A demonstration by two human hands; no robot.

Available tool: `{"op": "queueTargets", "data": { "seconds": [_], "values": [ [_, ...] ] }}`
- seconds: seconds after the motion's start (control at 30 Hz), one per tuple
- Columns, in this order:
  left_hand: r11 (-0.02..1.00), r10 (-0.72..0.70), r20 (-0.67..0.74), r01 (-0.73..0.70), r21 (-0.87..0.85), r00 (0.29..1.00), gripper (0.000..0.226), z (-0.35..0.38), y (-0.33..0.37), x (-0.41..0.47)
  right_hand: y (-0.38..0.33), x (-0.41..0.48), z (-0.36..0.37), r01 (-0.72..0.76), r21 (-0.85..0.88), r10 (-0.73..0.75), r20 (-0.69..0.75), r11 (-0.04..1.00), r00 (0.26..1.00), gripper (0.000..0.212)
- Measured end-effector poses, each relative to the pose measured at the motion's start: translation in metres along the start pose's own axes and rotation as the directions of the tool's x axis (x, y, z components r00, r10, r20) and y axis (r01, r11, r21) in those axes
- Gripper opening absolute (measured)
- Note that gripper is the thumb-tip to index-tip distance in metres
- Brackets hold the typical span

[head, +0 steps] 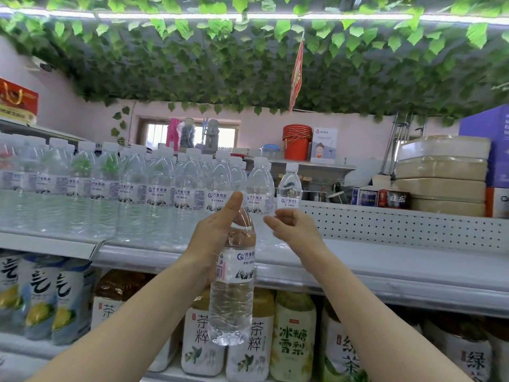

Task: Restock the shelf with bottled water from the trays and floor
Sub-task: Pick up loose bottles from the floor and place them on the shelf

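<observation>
Fingers [233, 203] of left hand [213, 238] wrapped round the top end of a water bottle [232, 274], held in front of the shelf [399, 257]; right hand [293, 228] loosely curled, holding nothing. Lift clear over the shelf's front edge, then stand upright on the bare stretch right of the row of bottles [137, 194], just beside the small bottle [289, 188], without knocking it.

Clear, white caps, white labels with blue logo and dark mountains: water bottles [132, 194] on the white shelf [385, 271] and the held bottle [231, 299]. Above the shelf, green leaves [248, 64] and red buckets [297, 144]. Below the shelf, white-labelled tea bottles [202, 340] with black characters.
</observation>
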State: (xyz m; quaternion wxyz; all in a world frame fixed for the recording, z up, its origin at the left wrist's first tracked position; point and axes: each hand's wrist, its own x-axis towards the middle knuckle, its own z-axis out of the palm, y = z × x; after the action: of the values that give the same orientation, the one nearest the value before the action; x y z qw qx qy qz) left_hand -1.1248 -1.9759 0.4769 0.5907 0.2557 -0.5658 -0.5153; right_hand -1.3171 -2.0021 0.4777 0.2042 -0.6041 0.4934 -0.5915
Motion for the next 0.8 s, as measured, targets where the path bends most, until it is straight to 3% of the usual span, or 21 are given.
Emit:
{"op": "queueTargets", "data": {
  "seconds": [0.13, 0.23, 0.33, 0.5, 0.63, 0.8],
  "values": [
    [0.999, 0.006, 0.020, -0.007, 0.032, 1.000, 0.060, 0.021, 0.014, 0.010, 0.004, -0.044, -0.009, -0.091, 0.239, 0.021, 0.279, 0.967, 0.960, 0.058],
    [0.999, 0.007, 0.053, -0.009, 0.037, 0.999, 0.066, 0.040, 0.022, 0.021, 0.005, -0.062, -0.017, -0.142, 0.299, 0.019, 0.378, 0.944, 0.925, 0.050],
    [0.999, 0.028, 0.089, -0.031, 0.036, 0.996, 0.069, 0.060, 0.027, 0.031, -0.001, -0.067, -0.029, -0.062, 0.221, -0.022, 0.360, 0.973, 0.933, 0.050],
    [0.998, 0.005, 0.178, -0.017, 0.066, 0.984, 0.066, 0.084, 0.034, 0.047, -0.010, -0.058, -0.051, 0.024, 0.104, -0.043, 0.186, 0.994, 0.982, 0.062],
    [0.950, 0.108, 0.278, -0.181, 0.254, 0.955, 0.070, 0.095, 0.045, 0.056, -0.013, -0.050, -0.062, 0.022, 0.047, -0.024, 0.045, 0.999, 0.999, 0.053],
    [0.936, 0.132, 0.333, -0.229, 0.269, 0.934, 0.033, 0.103, 0.049, 0.070, -0.009, -0.041, -0.066, 0.011, 0.059, -0.016, 0.082, 0.998, 0.996, 0.053]
  ]
}}
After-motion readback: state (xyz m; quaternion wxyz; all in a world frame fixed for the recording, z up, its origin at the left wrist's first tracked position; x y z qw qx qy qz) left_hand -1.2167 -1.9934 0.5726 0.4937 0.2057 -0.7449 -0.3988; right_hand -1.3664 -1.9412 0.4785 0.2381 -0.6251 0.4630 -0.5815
